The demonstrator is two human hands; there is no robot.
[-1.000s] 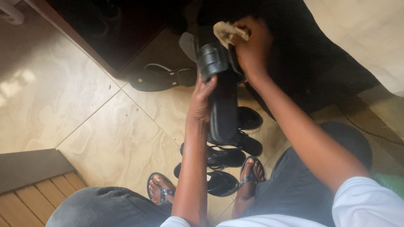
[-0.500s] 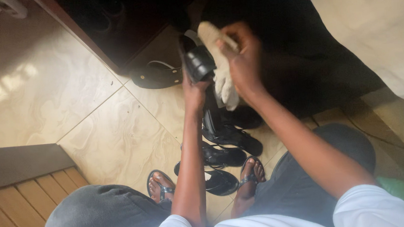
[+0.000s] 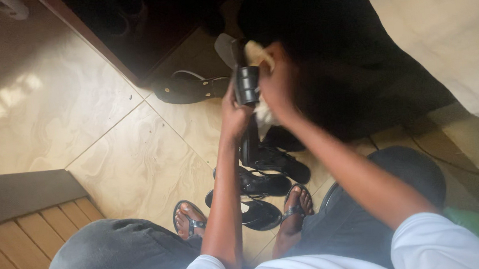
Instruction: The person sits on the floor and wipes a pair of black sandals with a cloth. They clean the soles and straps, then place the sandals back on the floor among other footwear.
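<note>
Head view: the left hand [image 3: 233, 113] is holding a black sandal [image 3: 247, 103] upright above the tiled floor [image 3: 129, 159], its grip closed round the sandal. The right hand [image 3: 277, 87] is pressing a pale cloth [image 3: 256, 54] against the sandal's upper end. Below the sandal, more black sandals [image 3: 265, 177] are lying between the person's feet; a single sandal [image 3: 188, 88] is lying to its left, beside a dark cabinet [image 3: 131, 29].

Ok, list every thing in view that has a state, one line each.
left hand: gripping the black shoe, holding it upright.
right hand: pressing a pale cloth against the shoe.
black shoe: off the floor, held on end.
pale cloth: bunched under the fingers.
black sandals: lying flat on the tiled floor.
</note>
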